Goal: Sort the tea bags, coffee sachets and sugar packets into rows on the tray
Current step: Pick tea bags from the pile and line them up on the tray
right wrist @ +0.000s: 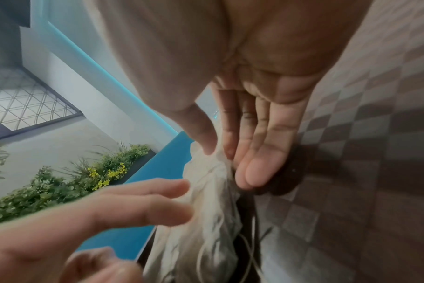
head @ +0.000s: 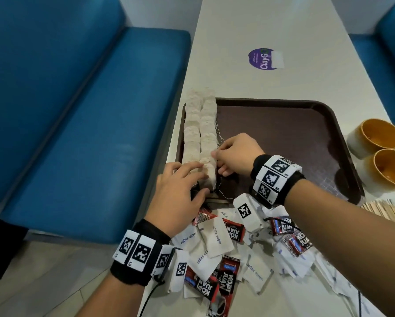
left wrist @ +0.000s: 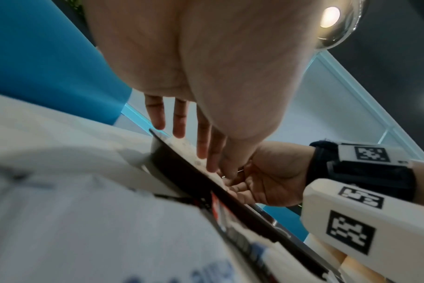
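Head view: tea bags (head: 200,131) laid in two columns along the 9 o'clock edge of the brown tray (head: 281,133), running from 12 o'clock down to 6 o'clock. Left hand (head: 180,197) at the 6 o'clock end of the columns, fingers straight and lying flat on the nearest tea bag (head: 209,173), thumb at its near edge. Right hand (head: 235,154) at 3 o'clock of that same bag, thumb and forefinger pinching its upper edge, other fingers loosely extended above the tray floor. Strings trailing from the bags toward 3 o'clock. Sugar packets (head: 217,236) and coffee sachets (head: 226,280) heaped loose on the white table (head: 272,30) at 6 o'clock of the tray, beneath both wrists, apart from the rows. Two orange-lined cups (head: 381,154) at 3 o'clock of the tray; wooden stirrers (head: 388,211) below them.

Right wrist view: thumb and forefinger closed on crumpled bag paper (right wrist: 211,172); left fingertips (right wrist: 177,187) touching it from the opposite side.
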The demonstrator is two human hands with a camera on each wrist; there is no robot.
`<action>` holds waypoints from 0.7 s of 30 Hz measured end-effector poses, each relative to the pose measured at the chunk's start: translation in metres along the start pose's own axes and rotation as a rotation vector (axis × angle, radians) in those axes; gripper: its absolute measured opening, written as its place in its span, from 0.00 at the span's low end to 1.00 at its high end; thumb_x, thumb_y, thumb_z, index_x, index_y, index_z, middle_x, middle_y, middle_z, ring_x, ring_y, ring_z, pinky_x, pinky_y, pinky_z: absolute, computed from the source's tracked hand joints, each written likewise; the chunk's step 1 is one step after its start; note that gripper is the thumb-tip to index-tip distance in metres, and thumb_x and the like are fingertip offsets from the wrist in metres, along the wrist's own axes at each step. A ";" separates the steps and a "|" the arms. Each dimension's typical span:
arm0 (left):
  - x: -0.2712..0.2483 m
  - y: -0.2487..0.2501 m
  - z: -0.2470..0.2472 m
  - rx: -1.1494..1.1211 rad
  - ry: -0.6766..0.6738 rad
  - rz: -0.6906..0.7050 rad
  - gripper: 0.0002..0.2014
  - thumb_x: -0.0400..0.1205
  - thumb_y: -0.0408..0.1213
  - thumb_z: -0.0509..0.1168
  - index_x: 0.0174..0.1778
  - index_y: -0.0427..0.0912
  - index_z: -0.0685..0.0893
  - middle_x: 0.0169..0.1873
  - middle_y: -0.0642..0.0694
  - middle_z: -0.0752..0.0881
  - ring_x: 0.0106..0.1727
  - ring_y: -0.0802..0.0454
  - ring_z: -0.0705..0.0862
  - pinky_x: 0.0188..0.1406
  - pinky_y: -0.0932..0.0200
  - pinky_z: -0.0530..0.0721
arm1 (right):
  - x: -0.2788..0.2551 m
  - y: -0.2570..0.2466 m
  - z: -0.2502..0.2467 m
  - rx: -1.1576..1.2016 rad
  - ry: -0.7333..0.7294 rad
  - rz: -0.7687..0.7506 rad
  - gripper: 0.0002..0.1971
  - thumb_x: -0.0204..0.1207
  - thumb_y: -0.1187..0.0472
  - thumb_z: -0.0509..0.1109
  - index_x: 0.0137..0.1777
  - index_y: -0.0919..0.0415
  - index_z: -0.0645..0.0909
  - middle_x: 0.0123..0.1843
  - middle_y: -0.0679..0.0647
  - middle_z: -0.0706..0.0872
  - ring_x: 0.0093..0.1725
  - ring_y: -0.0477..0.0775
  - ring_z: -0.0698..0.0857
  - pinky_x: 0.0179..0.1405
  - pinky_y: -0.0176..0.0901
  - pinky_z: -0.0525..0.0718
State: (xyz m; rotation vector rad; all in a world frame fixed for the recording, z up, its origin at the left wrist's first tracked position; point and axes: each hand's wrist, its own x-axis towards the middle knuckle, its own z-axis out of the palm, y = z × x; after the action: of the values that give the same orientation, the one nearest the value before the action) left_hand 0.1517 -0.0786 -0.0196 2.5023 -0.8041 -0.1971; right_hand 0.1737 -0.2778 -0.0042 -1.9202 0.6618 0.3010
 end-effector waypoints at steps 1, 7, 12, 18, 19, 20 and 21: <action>-0.001 0.000 -0.001 -0.008 0.002 0.013 0.15 0.83 0.49 0.70 0.66 0.61 0.85 0.73 0.67 0.77 0.74 0.52 0.65 0.70 0.45 0.69 | 0.001 -0.001 0.000 -0.024 0.009 0.002 0.06 0.81 0.59 0.77 0.50 0.62 0.87 0.37 0.60 0.94 0.34 0.56 0.94 0.43 0.53 0.95; -0.008 0.006 -0.006 0.029 -0.140 0.013 0.17 0.85 0.54 0.66 0.70 0.62 0.82 0.74 0.69 0.76 0.75 0.54 0.63 0.75 0.45 0.65 | 0.001 -0.004 -0.002 -0.111 0.012 -0.022 0.06 0.82 0.58 0.76 0.46 0.59 0.86 0.37 0.58 0.94 0.34 0.54 0.94 0.42 0.51 0.95; -0.007 0.007 -0.008 0.041 -0.183 0.009 0.17 0.86 0.55 0.64 0.72 0.63 0.82 0.74 0.69 0.76 0.77 0.55 0.63 0.76 0.45 0.64 | -0.003 -0.007 -0.004 -0.111 0.026 -0.032 0.06 0.80 0.60 0.78 0.47 0.59 0.85 0.39 0.59 0.93 0.32 0.54 0.94 0.39 0.51 0.95; -0.010 0.003 -0.016 -0.032 -0.105 0.003 0.19 0.84 0.55 0.67 0.72 0.61 0.82 0.72 0.65 0.78 0.75 0.57 0.65 0.77 0.44 0.69 | -0.025 -0.007 -0.021 -0.208 0.044 -0.150 0.06 0.80 0.55 0.77 0.49 0.55 0.85 0.40 0.53 0.93 0.36 0.54 0.94 0.44 0.55 0.95; -0.012 0.001 -0.019 -0.058 -0.071 0.016 0.18 0.84 0.54 0.67 0.70 0.59 0.83 0.70 0.64 0.79 0.74 0.57 0.67 0.76 0.45 0.71 | -0.033 -0.006 -0.026 -0.230 0.040 -0.179 0.05 0.79 0.54 0.77 0.48 0.53 0.86 0.40 0.52 0.93 0.37 0.53 0.94 0.46 0.55 0.95; -0.015 0.001 -0.022 -0.086 -0.033 0.035 0.17 0.83 0.53 0.68 0.68 0.58 0.84 0.67 0.64 0.81 0.71 0.57 0.69 0.74 0.48 0.72 | -0.043 -0.006 -0.032 -0.248 0.036 -0.204 0.05 0.79 0.52 0.77 0.47 0.51 0.87 0.41 0.51 0.93 0.38 0.51 0.93 0.47 0.55 0.94; -0.018 0.003 -0.026 -0.110 0.008 0.053 0.15 0.83 0.51 0.69 0.65 0.57 0.85 0.64 0.64 0.82 0.68 0.58 0.71 0.72 0.55 0.73 | -0.054 -0.005 -0.038 -0.261 0.028 -0.227 0.05 0.79 0.51 0.77 0.46 0.50 0.87 0.41 0.50 0.93 0.39 0.50 0.93 0.48 0.53 0.94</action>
State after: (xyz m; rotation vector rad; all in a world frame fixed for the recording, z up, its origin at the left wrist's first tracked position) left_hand 0.1425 -0.0592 0.0041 2.3745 -0.8324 -0.2076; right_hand 0.1287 -0.2935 0.0421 -2.2300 0.4328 0.2250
